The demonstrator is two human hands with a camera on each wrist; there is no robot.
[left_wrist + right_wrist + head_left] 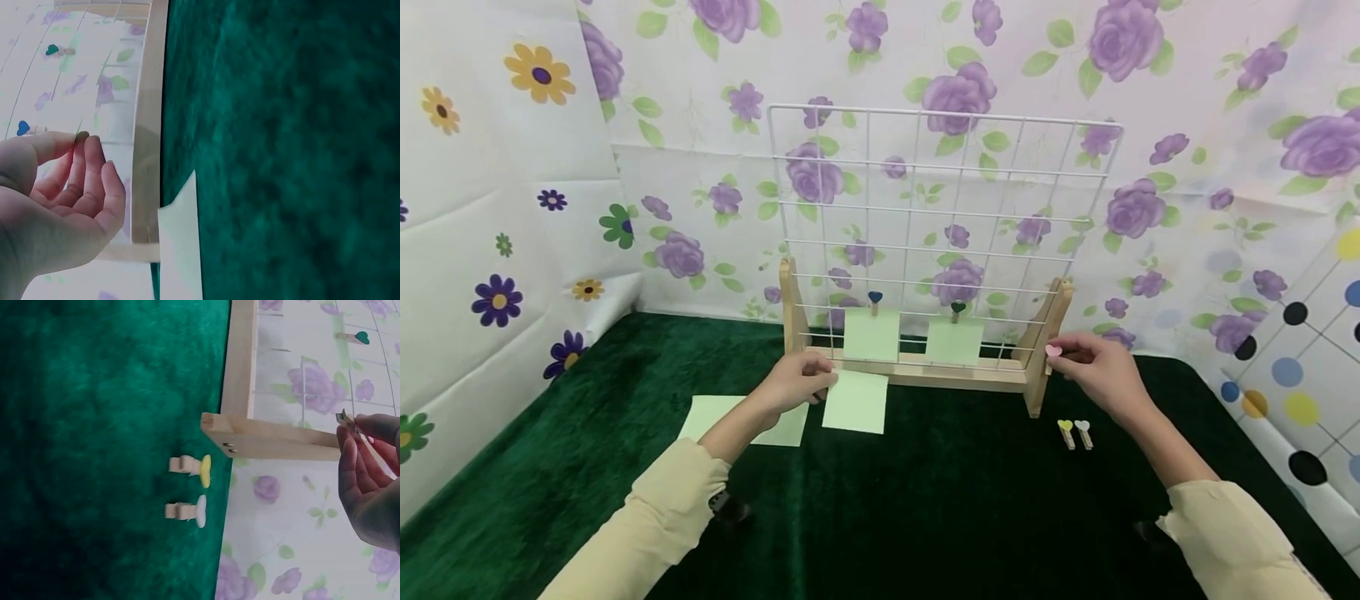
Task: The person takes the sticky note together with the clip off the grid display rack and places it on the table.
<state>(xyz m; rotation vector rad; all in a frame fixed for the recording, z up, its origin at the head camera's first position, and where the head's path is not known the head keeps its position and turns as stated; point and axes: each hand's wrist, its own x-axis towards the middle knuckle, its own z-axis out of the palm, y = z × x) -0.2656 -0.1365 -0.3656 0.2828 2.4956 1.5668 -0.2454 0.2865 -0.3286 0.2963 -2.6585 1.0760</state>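
Left hand (796, 385) sits low in front of the wire grid rack (946, 167), fingers curled in, pinching the top edge of a pale green note (855, 402) that hangs tilted from the grip down toward the green cloth (925, 517). Note lies just right of the hand and directly below the left of two notes already clipped on the grid, so the open grid wire is up and away from the hand. Left-wrist view shows the thumb and fingertips (87, 150) closed together, with the sheet's corner (181, 244) beside the rack's wooden base rail (149, 125); the exact contact is hard to see there.

Right hand (1093, 367) is at the rack's right wooden post (1047, 333), raised off the cloth, thumb and forefinger pinching a pink heart clip (1054, 352). Clip's long axis can't be told in the head view; right-wrist view shows only its small tip (345, 419) poking out past the fingers, pointing toward the grid. This hand is well apart from the held note, the whole rack width between them; the left hand is the nearer one to any sheet.

More green notes (730, 417) lie flat on the cloth under the left forearm. Blue heart clip (875, 298) and dark green heart clip (957, 308) hold the hung notes. Yellow clip (1065, 432) and white clip (1083, 432) lie side by side on the cloth just below the right hand, stems pointing toward the person
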